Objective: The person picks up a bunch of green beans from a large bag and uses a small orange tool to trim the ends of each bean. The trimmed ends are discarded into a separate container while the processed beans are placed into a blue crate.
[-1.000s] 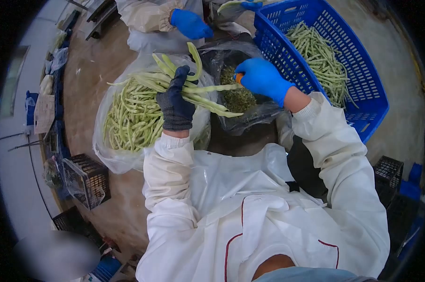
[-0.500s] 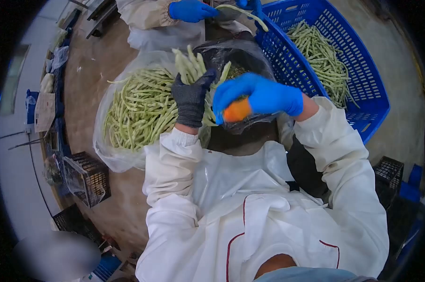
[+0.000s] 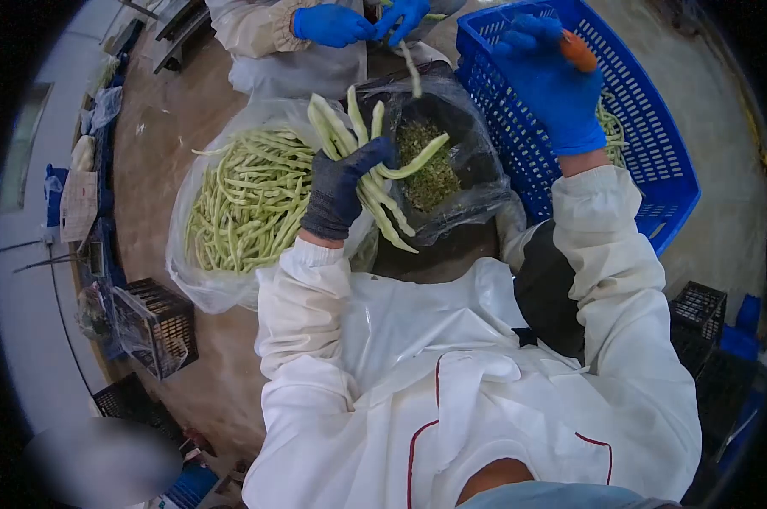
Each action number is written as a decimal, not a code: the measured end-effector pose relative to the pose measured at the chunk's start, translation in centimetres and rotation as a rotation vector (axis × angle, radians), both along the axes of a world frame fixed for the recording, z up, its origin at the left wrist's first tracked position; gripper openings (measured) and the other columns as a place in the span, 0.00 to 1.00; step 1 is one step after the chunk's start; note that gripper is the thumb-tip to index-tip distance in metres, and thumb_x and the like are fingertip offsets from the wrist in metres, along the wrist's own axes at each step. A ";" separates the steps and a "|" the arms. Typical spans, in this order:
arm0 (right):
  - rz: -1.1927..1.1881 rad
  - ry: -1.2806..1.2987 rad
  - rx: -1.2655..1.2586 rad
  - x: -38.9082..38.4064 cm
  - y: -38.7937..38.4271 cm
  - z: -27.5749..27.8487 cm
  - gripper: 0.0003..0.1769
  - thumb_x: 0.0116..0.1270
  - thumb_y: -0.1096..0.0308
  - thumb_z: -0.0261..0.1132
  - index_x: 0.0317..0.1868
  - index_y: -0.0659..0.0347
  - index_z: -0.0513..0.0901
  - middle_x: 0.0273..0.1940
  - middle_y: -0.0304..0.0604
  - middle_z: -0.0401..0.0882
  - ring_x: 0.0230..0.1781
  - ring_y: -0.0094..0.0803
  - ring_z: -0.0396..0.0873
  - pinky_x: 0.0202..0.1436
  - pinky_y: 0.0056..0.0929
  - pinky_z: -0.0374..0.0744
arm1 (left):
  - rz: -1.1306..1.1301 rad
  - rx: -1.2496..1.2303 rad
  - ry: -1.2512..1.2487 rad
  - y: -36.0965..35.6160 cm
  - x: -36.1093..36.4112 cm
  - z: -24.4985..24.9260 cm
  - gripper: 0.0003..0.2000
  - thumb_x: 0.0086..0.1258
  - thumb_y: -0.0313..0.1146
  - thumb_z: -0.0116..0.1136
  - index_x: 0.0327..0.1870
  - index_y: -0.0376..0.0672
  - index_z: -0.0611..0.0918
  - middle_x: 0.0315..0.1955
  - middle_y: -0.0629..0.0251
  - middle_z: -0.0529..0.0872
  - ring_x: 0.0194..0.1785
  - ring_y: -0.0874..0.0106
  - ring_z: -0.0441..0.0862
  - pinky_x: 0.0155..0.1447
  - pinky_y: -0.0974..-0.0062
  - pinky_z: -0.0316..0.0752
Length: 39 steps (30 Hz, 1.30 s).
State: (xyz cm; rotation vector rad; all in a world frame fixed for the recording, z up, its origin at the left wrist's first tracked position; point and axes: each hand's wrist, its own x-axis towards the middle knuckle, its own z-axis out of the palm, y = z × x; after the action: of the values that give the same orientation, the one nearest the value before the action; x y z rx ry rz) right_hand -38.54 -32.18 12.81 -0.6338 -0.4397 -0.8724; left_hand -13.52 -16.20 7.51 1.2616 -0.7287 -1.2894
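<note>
Head view: note the right hand (image 3: 553, 81), blue-gloved, between one and two o'clock of centre, now shifted off the bean bunch (image 3: 337, 127) and over the blue crate (image 3: 663, 144). Cannot tell the state of its fingers: blurred against the crate, with an orange item (image 3: 579, 51) at the thumb side, held or worn undetermined. Read the shift as a separation, leaving the bunch to one hand only. Locate the bunch near eleven o'clock, clasped in the curled fingers of the left hand (image 3: 345, 187), dark-gloved, with bean ends spread toward twelve and four o'clock of the grip. Find loose beans (image 3: 248, 199) at ten o'clock, in a clear bag (image 3: 193, 276). Observe green trimmings (image 3: 430, 178) at one o'clock, now uncovered, and the co-worker's hands (image 3: 328, 25) near twelve, now close together.
</note>
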 end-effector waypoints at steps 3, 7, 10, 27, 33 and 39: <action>-0.082 0.977 -0.414 -1.2 -0.2 0.3 0.19 0.63 0.65 0.59 0.52 0.64 0.79 0.52 0.44 0.80 0.51 0.40 0.79 0.55 0.36 0.75 | 0.032 -0.011 0.006 -0.2 1.0 -1.1 0.09 0.64 0.27 0.62 0.43 0.35 0.85 0.37 0.62 0.86 0.44 0.72 0.83 0.48 0.74 0.77; -0.357 1.446 -0.681 -0.2 2.0 -1.2 0.22 0.60 0.63 0.62 0.55 0.58 0.80 0.50 0.46 0.82 0.50 0.42 0.80 0.54 0.39 0.77 | -0.009 -0.149 -0.275 0.2 1.4 -1.4 0.10 0.68 0.29 0.58 0.47 0.36 0.84 0.40 0.61 0.86 0.45 0.72 0.83 0.51 0.75 0.76; -0.576 1.489 -0.835 1.7 3.5 -3.9 0.23 0.60 0.61 0.63 0.57 0.53 0.81 0.47 0.50 0.83 0.50 0.45 0.81 0.54 0.40 0.78 | -0.037 -0.249 -0.405 0.0 1.7 -3.0 0.11 0.69 0.29 0.55 0.49 0.37 0.84 0.41 0.61 0.86 0.46 0.71 0.83 0.52 0.74 0.76; -0.379 1.522 -0.639 4.5 4.7 -1.7 0.17 0.58 0.65 0.65 0.47 0.64 0.85 0.26 0.38 0.79 0.25 0.19 0.76 0.31 0.24 0.75 | -0.029 -0.011 0.046 -0.4 1.0 -1.0 0.14 0.56 0.22 0.65 0.45 0.32 0.84 0.36 0.60 0.87 0.33 0.73 0.82 0.40 0.78 0.77; -0.938 1.484 -0.427 1.1 0.5 -3.3 0.19 0.56 0.59 0.69 0.43 0.64 0.86 0.27 0.45 0.84 0.28 0.32 0.83 0.35 0.33 0.78 | -0.036 -0.010 0.082 -0.2 -0.2 -0.1 0.13 0.57 0.23 0.64 0.44 0.33 0.84 0.35 0.62 0.87 0.33 0.75 0.82 0.39 0.79 0.77; -1.568 2.347 -1.007 -5.7 -2.7 -0.5 0.18 0.55 0.57 0.69 0.39 0.63 0.84 0.40 0.57 0.84 0.40 0.54 0.83 0.43 0.44 0.80 | -0.103 0.007 -0.089 0.0 -0.4 0.5 0.13 0.57 0.24 0.66 0.44 0.34 0.83 0.34 0.63 0.87 0.34 0.76 0.82 0.39 0.79 0.77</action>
State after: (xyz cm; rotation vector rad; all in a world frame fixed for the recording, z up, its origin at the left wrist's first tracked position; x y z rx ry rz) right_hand -44.20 -34.84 12.32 -2.4451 2.1909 -0.5423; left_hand -13.96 -16.18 7.98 1.3075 -0.8630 -1.3262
